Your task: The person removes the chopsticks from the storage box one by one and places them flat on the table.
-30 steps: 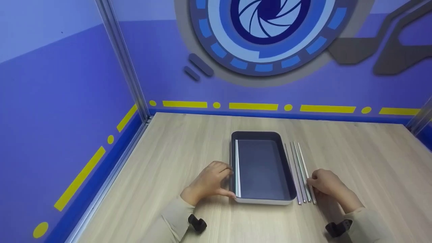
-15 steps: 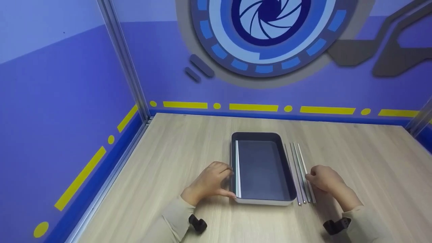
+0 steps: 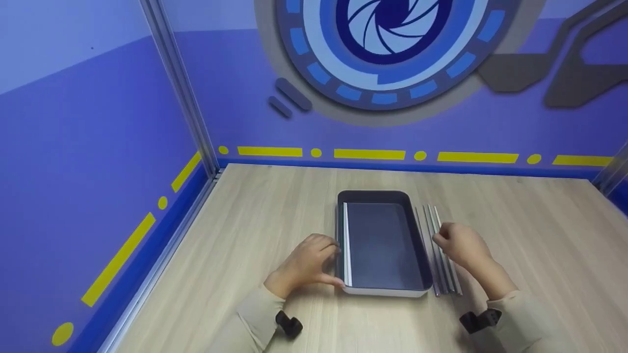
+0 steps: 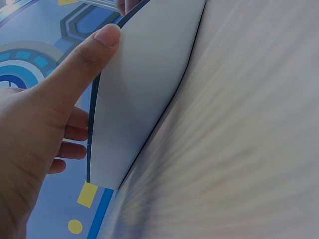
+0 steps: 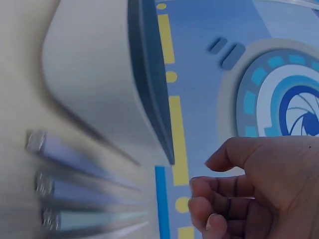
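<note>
Right fingers [image 3: 440, 238] forward, strip [image 3: 348, 255] in tray [image 3: 382, 245]

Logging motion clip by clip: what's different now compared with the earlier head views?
The right hand has moved farther from the person and slightly left, along the sticks; no stick shows in its fingers in the right wrist view. The left hand still holds the tray, which stayed put, as did the white strip inside it.

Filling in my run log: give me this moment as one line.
left hand: on tray rim; right hand: over rods, nothing visibly held; rods: right of tray; white strip: inside tray, left
</note>
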Demonstrator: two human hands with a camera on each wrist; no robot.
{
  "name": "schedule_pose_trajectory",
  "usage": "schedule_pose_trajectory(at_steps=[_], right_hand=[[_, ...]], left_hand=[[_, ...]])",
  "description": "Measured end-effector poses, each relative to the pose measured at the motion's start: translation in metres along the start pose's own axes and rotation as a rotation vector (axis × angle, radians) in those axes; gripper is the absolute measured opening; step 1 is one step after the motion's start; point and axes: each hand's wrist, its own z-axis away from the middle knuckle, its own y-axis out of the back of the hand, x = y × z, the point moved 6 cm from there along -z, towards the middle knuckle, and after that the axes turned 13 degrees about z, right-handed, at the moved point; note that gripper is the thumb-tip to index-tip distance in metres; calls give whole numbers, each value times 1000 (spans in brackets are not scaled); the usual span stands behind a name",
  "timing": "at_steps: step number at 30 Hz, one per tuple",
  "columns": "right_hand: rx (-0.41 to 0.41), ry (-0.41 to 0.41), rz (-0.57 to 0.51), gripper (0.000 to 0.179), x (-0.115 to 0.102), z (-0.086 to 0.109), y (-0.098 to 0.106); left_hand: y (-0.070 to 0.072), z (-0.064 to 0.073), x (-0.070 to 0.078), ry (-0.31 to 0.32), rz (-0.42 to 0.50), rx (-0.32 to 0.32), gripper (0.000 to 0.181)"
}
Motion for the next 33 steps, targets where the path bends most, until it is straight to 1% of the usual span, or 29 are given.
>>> schedule_pose_trajectory(at_steps=[5,10,13,21,28,33], right_hand=[[66,14,-25,20,-14,-3,4],[104,36,-43,19,-28,-6,4],[116,50,-42,19,-37,-7,1],[121,74,-88,17,-58,-14,-9],[100,71,-90,21,-73,-18,-22],[76,72,-82,19,-82,-20,-31]], left_hand=[[0,0,0,3,18,0,72],[1,0,0,-9,6,17,71],[0,1,0,-9,1,16,71],[-1,1,0,9,5,-5,71],[-1,0,0,2,10,-7,71],[-1,0,0,-3,7,-3,71]])
